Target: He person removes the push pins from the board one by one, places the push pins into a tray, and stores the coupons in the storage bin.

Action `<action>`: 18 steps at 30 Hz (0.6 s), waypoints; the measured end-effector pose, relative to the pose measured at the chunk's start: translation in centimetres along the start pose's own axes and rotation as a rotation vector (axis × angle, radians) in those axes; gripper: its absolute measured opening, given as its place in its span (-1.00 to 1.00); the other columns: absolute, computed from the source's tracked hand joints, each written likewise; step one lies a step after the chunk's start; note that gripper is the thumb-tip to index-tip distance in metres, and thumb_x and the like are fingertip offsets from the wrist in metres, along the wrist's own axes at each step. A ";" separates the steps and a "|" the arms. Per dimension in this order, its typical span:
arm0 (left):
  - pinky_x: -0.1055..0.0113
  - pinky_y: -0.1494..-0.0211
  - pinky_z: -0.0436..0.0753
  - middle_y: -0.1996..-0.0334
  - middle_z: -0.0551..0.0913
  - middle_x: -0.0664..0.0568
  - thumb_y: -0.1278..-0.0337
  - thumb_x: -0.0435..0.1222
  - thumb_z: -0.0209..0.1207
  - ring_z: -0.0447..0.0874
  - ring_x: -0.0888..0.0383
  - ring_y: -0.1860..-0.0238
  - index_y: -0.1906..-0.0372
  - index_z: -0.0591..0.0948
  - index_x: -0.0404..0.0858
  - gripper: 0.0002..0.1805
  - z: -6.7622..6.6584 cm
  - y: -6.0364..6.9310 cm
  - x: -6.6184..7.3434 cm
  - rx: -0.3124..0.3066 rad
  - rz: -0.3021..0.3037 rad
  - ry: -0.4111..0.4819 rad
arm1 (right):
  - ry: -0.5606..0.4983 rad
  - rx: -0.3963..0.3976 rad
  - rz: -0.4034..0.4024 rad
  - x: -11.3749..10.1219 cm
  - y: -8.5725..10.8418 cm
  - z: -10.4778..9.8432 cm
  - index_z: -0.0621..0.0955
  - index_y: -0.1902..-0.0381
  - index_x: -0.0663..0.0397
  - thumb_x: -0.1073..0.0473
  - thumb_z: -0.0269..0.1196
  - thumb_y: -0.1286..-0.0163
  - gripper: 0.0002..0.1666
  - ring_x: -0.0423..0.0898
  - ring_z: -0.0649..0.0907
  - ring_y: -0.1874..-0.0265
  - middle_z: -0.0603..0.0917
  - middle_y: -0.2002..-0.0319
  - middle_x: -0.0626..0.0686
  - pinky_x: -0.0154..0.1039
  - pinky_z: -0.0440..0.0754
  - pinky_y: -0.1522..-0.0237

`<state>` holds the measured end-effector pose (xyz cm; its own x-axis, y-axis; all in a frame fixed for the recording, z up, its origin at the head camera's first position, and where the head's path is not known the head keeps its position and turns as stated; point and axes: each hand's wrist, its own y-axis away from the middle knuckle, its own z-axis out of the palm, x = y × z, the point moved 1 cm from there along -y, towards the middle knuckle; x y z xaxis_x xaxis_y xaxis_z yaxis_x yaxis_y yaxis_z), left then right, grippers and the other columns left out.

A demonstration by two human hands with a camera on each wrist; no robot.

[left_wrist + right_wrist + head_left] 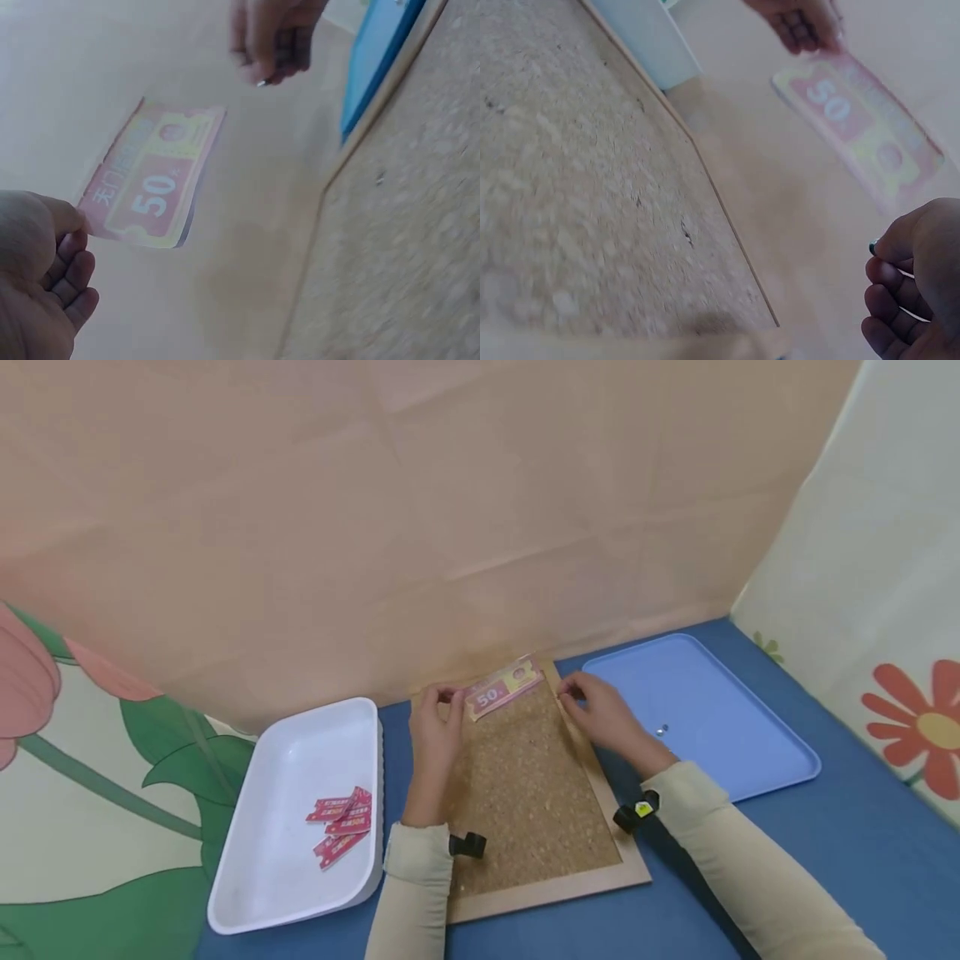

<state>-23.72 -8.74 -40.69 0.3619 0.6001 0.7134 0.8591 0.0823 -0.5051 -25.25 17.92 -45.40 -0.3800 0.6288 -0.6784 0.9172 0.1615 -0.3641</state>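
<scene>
My left hand [435, 731] pinches one end of a pink and yellow paper coupon [504, 687] printed with "50". The coupon is held above the far part of a wood-framed cork board [536, 793]. In the left wrist view the coupon [154, 176] extends from my thumb and fingers, apart from the cork surface. To the right, my right hand [603, 714] is over the board's right edge. Between its thumb and index finger it pinches a small shiny thumbtack [873, 246], mostly covered by the fingertips. The right hand does not touch the coupon.
On the left stands a white tray [258, 852] with several red coupons [345, 822] inside. A blue tray [720, 718] lies to the right, bearing a few small metal tacks [662, 730]. Behind the board rises a pinkish cloth wall [450, 527]. Blue cloth [750, 852] covers the table.
</scene>
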 end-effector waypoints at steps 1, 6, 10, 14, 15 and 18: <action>0.13 0.02 0.49 0.25 0.60 -0.04 -0.32 -0.25 0.18 0.56 0.02 0.15 0.16 0.59 -0.27 -0.85 -0.5 0.0 0.2 0.010 0.003 -0.004 | 0.008 -0.002 -0.009 0.1 0.1 -0.3 0.56 0.16 0.10 0.19 0.14 -0.46 -0.90 0.06 0.62 0.11 0.61 0.16 0.09 0.04 0.55 0.03; 0.09 -0.01 0.48 0.24 0.59 -0.05 -0.30 -0.27 0.19 0.56 0.02 0.14 0.15 0.59 -0.27 -0.85 -3.1 -0.2 0.8 0.052 0.017 -0.032 | 0.044 -0.014 -0.024 0.3 0.6 -1.2 0.56 0.17 0.09 0.19 0.12 -0.47 -0.89 0.03 0.61 0.14 0.61 0.18 0.06 0.04 0.54 0.06; 0.11 -0.02 0.47 0.24 0.60 -0.04 -0.29 -0.28 0.19 0.55 0.02 0.14 0.15 0.60 -0.27 -0.86 -4.9 -0.3 0.9 0.066 0.047 -0.062 | 0.062 -0.008 -0.043 0.3 1.0 -2.0 0.56 0.18 0.12 0.22 0.12 -0.45 -0.90 0.04 0.61 0.14 0.62 0.19 0.08 0.06 0.53 0.05; 0.12 0.00 0.47 0.23 0.59 -0.06 -0.27 -0.30 0.20 0.55 0.01 0.15 0.17 0.60 -0.28 -0.87 -6.9 -0.1 1.2 0.076 0.074 -0.092 | 0.078 -0.010 -0.049 0.3 1.4 -2.9 0.56 0.15 0.12 0.22 0.13 -0.45 -0.89 0.03 0.61 0.14 0.61 0.18 0.07 0.07 0.53 0.04; 0.12 0.00 0.47 0.23 0.59 -0.06 -0.27 -0.30 0.20 0.55 0.01 0.15 0.16 0.60 -0.28 -0.87 -7.4 -0.1 1.3 0.078 0.075 -0.102 | 0.084 -0.016 -0.049 0.4 1.5 -3.1 0.57 0.13 0.12 0.22 0.12 -0.46 -0.87 0.03 0.61 0.14 0.61 0.17 0.07 0.07 0.53 0.04; 0.11 0.01 0.47 0.23 0.59 -0.06 -0.28 -0.30 0.20 0.54 0.02 0.15 0.17 0.60 -0.29 -0.87 -9.3 0.0 1.5 0.100 0.076 -0.131 | 0.106 -0.026 -0.046 0.4 1.7 -3.9 0.57 0.13 0.12 0.20 0.12 -0.46 -0.86 0.02 0.61 0.16 0.61 0.18 0.06 0.07 0.53 0.08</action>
<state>-19.79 -15.26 -35.09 0.3685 0.7053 0.6056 0.7886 0.1078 -0.6054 -23.42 21.39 -43.81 -0.4083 0.6968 -0.5897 0.9024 0.2105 -0.3760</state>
